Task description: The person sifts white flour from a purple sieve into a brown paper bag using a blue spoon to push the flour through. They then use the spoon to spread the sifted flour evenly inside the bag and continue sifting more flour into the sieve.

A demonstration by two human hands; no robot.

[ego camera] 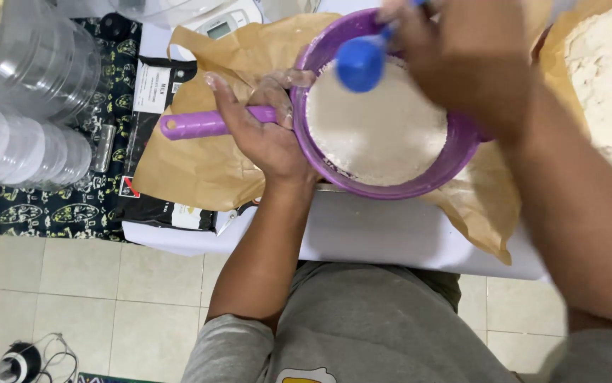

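A purple sieve (455, 152) full of white flour (377, 131) rests over brown paper (199, 167) on a white table top. My left hand (263, 131) is wrapped around the sieve's purple handle (192, 123), close to the bowl. My right hand (455, 60), blurred, is above the sieve's far rim and holds a blue scoop (359, 64) over the flour.
A big heap of flour (607, 78) lies on brown paper at the right. Clear plastic containers and stacked lids (26, 106) stand at the left on a black patterned cloth. A white scale (224, 21) and a black packet (153, 96) lie behind. Tiled floor lies below.
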